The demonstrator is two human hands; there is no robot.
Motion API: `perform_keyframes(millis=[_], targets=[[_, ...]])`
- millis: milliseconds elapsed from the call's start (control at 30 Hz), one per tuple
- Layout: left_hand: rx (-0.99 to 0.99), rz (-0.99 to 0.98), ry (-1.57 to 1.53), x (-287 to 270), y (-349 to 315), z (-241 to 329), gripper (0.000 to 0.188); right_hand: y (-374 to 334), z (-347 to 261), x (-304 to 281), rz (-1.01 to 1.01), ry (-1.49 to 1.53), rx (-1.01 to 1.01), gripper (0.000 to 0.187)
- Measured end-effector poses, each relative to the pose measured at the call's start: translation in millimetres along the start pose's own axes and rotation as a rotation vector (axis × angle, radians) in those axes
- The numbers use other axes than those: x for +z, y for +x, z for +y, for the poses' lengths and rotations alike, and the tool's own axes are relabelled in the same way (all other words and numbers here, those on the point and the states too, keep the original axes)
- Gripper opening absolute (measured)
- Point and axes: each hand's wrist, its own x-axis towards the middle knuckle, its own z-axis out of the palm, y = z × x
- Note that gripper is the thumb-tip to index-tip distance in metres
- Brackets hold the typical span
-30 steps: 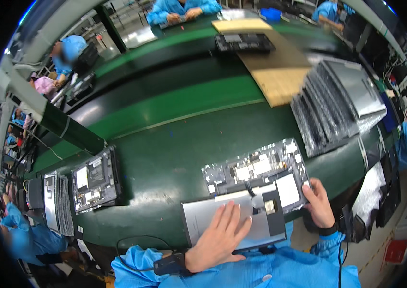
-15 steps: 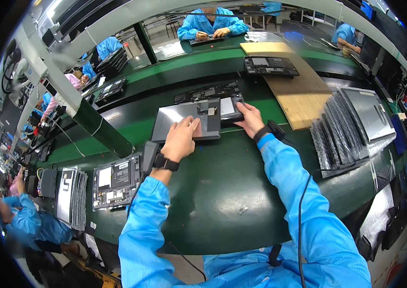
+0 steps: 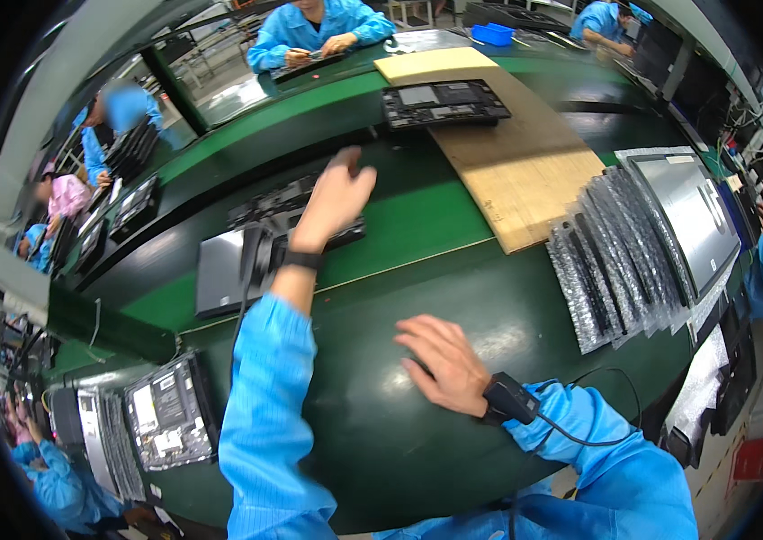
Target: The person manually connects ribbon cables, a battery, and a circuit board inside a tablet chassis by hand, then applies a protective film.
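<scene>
My left hand [image 3: 338, 202] reaches forward over the far side of the bench, thumb apart from its fingers, with nothing visible in it; the fingertips are a little blurred. Under and beside that hand are opened laptop bases [image 3: 266, 203] with bare inner parts, partly covered by my wrist and hand. A flat dark grey laptop panel [image 3: 219, 268] lies left of my left wrist, which hides its right part. My right hand [image 3: 449, 364] is low over the near green table, fingers spread, holding nothing.
A wooden board [image 3: 525, 171] crosses the bench, with an opened laptop base [image 3: 444, 103] at its far end. Bubble-wrapped panels [image 3: 620, 256] lean at right under a silver panel [image 3: 683, 211]. An opened laptop base [image 3: 170, 409] is at near left. Co-workers [image 3: 314, 36] sit across.
Both hands have let go of the laptop parts. My left hand has moved farther forward, and my right hand has drawn back toward me. The view has shifted too.
</scene>
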Motion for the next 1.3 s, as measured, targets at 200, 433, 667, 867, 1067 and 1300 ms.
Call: perform_keyframes(millis=[200, 433, 667, 867, 1067, 1300], targets=[[-0.211, 0.145, -0.510, 94, 186, -123, 0.047, 8, -8, 11, 0.015, 0.237, 0.016, 0.036], [-0.428, 0.506, -1.037, 105, 172, -29, 0.020, 5, 11, 3, 0.081, 0.321, 0.088, 0.032], [-0.169, 0.331, -0.797, -98, -51, 92, 0.038, -34, -9, -41, 0.338, 0.966, 0.615, 0.035], [-0.256, -0.136, -0.580, -77, -233, 131, 0.037, -122, -69, -113, -0.230, 1.594, 0.943, 0.077], [-0.246, -0.304, -0.194, 13, -269, 121, 0.042, -175, -122, -89, -0.233, 0.510, 0.784, 0.054], [-0.046, -0.060, 0.084, 22, -270, 120, 0.047, -147, -110, -95, -0.242, -0.090, 0.791, 0.042]])
